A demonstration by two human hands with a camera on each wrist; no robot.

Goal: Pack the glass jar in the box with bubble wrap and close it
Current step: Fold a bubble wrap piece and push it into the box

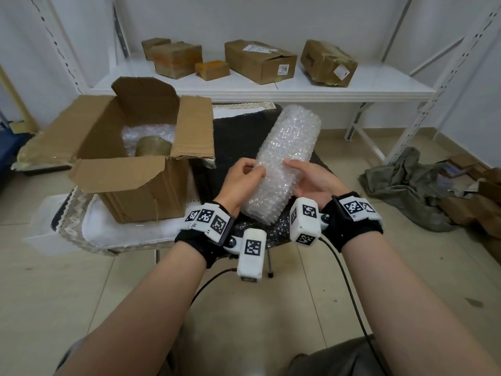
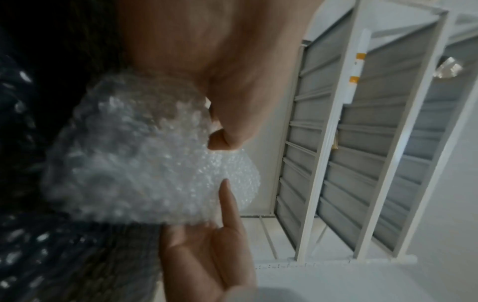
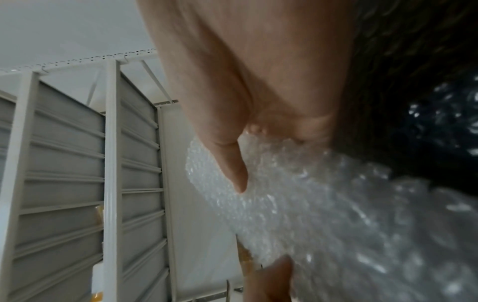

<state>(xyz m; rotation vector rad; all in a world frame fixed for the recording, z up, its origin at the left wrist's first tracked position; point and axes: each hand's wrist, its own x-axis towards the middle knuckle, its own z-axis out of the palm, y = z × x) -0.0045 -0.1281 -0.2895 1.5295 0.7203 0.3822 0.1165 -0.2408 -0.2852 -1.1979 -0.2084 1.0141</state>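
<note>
Head view: bubble wrap roll [image 1: 282,164] held over table's front edge, left hand [image 1: 241,183] and right hand [image 1: 314,183] fingers curled round near end. Light, squashy, slippery; grip mid-roll. Glass jar [image 1: 153,146] sits in box [image 1: 130,169], table's left side.

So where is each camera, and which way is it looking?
Head: on the head, looking down at the box, both hands, forearms, knees.
Left wrist: on the left wrist, looking along the left hand at the bubble wrap roll and shelves.
Right wrist: on the right wrist, looking along the right hand at the roll.
All three show the roll.
</note>
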